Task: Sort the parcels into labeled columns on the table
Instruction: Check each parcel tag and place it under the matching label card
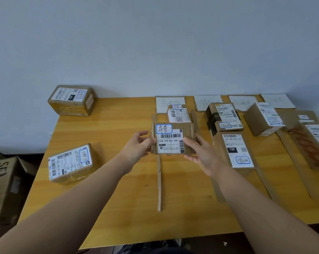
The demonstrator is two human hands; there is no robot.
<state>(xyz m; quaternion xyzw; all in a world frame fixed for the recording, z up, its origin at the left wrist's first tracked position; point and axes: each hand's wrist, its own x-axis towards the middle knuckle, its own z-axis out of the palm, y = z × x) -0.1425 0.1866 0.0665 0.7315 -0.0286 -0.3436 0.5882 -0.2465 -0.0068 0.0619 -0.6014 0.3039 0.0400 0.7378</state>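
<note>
A small brown parcel (171,139) with a white barcode label and a blue-framed handwritten sticker is between my hands above the table's middle. My left hand (136,148) grips its left edge and my right hand (201,153) holds its right edge. Just behind it a second parcel (178,114) lies in the first column below a white paper sign (170,104). Two parcels sit apart on the left: one (70,163) near me, one (72,99) at the back corner.
Cardboard strips (159,182) divide the yellow table (118,198) into columns. To the right, further signs (207,102) head columns holding more parcels (224,116), (235,150), (264,118), (313,140). A large carton (2,184) stands on the floor at left.
</note>
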